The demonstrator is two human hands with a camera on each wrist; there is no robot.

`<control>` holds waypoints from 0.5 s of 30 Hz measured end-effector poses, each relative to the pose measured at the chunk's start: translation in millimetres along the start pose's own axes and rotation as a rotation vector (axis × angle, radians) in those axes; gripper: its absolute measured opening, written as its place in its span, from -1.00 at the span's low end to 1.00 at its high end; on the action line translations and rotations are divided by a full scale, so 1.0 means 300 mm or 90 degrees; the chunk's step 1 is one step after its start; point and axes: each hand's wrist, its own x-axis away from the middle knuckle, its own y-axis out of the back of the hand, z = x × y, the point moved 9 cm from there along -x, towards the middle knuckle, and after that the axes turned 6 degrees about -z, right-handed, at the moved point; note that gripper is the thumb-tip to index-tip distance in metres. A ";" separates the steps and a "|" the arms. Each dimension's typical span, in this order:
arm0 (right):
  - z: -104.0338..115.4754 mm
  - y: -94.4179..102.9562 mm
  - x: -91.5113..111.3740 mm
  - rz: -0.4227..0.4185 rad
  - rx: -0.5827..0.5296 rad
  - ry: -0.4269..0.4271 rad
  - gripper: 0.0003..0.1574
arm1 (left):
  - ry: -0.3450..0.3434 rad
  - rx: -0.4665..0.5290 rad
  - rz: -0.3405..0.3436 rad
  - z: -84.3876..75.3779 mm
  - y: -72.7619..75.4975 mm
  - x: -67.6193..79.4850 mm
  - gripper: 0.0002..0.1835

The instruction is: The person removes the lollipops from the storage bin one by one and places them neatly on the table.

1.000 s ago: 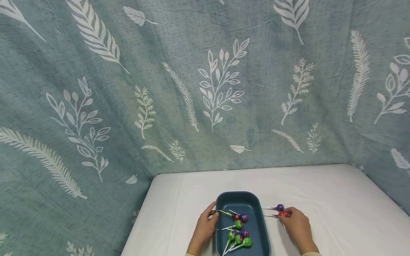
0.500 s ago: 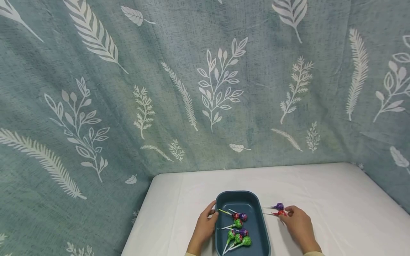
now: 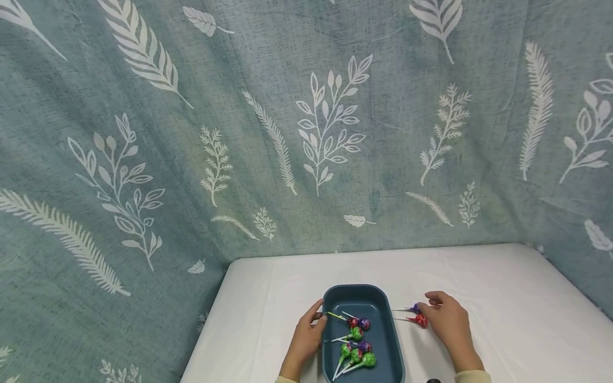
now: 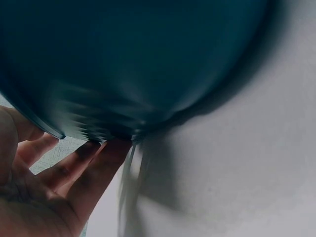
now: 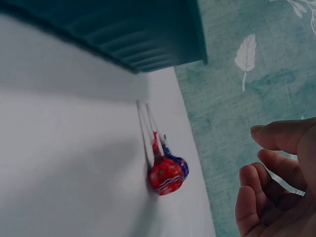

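Observation:
Two wrapped lollipops lie side by side on the white table, sticks pointing toward the tray: a red lollipop (image 3: 420, 320) and a purple lollipop (image 3: 414, 308) just beyond it. My right hand (image 3: 447, 322) hovers beside them, holding nothing; in the right wrist view its loosely bent fingers (image 5: 249, 207) are apart from the red lollipop (image 5: 166, 175). Against the left side of the dark blue tray (image 3: 397, 351) rests my left hand (image 3: 306, 338). The left wrist view shows its fairly straight fingers (image 4: 101, 175) touching the tray's ribbed outer wall (image 4: 138, 64).
Inside the tray, several lollipops lie toward the near end, among them a green lollipop (image 3: 367, 360) and a purple lollipop (image 3: 364, 347). A leaf-patterned cloth (image 3: 282, 159) hangs behind the white table (image 3: 517, 308). A small dark object (image 3: 433, 381) shows at the bottom edge.
My right hand has let go of the red lollipop and shifted slightly up and away, leaving it beside the purple one. My left hand and the tray stay put.

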 end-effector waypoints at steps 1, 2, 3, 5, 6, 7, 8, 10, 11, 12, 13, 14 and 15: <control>0.010 0.001 0.001 0.000 -0.003 -0.003 -0.51 | 0.003 -0.002 0.001 0.002 -0.001 0.000 -0.49; 0.021 0.001 0.004 0.002 -0.005 -0.004 -0.52 | 0.006 -0.003 0.002 0.003 -0.001 0.000 -0.49; 0.033 0.002 0.006 0.002 -0.006 -0.005 -0.52 | 0.007 -0.004 0.003 0.004 -0.002 0.000 -0.49; 0.056 0.001 0.010 0.003 -0.008 -0.002 -0.53 | 0.008 -0.006 0.002 0.006 -0.003 0.000 -0.49; 0.068 0.000 0.011 0.006 -0.010 0.003 -0.54 | 0.007 -0.006 0.000 0.006 -0.002 0.000 -0.49; 0.083 0.001 0.012 0.008 -0.016 0.007 -0.54 | 0.008 -0.008 -0.001 0.007 -0.002 0.001 -0.49; 0.097 0.001 0.013 0.009 -0.019 0.013 -0.54 | 0.006 -0.006 -0.002 0.005 -0.002 0.000 -0.50; 0.127 0.000 0.015 0.010 -0.029 0.025 -0.55 | 0.003 -0.001 -0.005 0.004 -0.001 -0.001 -0.50; 0.141 -0.001 0.017 0.011 -0.035 0.030 -0.56 | 0.004 0.002 -0.006 0.003 -0.002 -0.001 -0.50; 0.156 -0.002 0.019 0.014 -0.042 0.036 -0.56 | 0.004 0.002 -0.006 0.003 -0.002 -0.001 -0.50; 0.170 -0.004 0.022 0.015 -0.047 0.040 -0.56 | 0.004 0.003 -0.006 0.004 -0.003 -0.001 -0.50; 0.183 -0.007 0.025 0.014 -0.050 0.045 -0.57 | 0.003 0.006 -0.006 0.003 -0.003 -0.001 -0.50; 0.194 -0.010 0.028 0.014 -0.055 0.048 -0.57 | 0.003 0.008 -0.006 0.004 -0.004 -0.001 -0.50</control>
